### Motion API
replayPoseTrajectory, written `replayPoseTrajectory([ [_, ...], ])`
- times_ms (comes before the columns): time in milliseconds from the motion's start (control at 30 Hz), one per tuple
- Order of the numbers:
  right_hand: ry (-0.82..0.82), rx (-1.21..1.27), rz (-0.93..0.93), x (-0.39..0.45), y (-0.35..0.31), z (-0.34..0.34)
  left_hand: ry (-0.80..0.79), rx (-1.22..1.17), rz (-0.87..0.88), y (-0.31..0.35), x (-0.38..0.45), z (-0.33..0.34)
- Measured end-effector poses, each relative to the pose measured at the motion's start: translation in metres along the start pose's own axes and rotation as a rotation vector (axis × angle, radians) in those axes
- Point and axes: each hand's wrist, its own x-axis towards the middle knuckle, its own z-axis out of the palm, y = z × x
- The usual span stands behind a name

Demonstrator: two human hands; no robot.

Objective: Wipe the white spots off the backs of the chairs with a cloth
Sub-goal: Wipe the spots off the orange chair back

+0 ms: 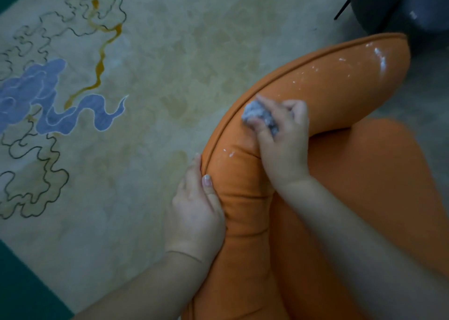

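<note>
Here the right hand (283, 134) pinches a balled cloth (261, 117) against the orange chair (315, 88) back at centre frame, while the left hand (196, 205) grips the back's edge, lower centre. White spots (380, 60) remain upper right. Rubbing could smear rather than lift them, since the cloth already looks chalky.

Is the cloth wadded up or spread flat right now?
Wadded. The cloth is a crumpled grey ball pinched in the right hand, pressed against the orange chair back.
</note>
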Motion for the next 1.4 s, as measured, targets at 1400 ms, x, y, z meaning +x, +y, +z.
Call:
replayPoseTrajectory([
  [1400, -0.202, -0.045, -0.272, -0.011, -0.012, -0.003, -0.011, 0.026, -0.001, -0.005, 0.0, 0.002],
])
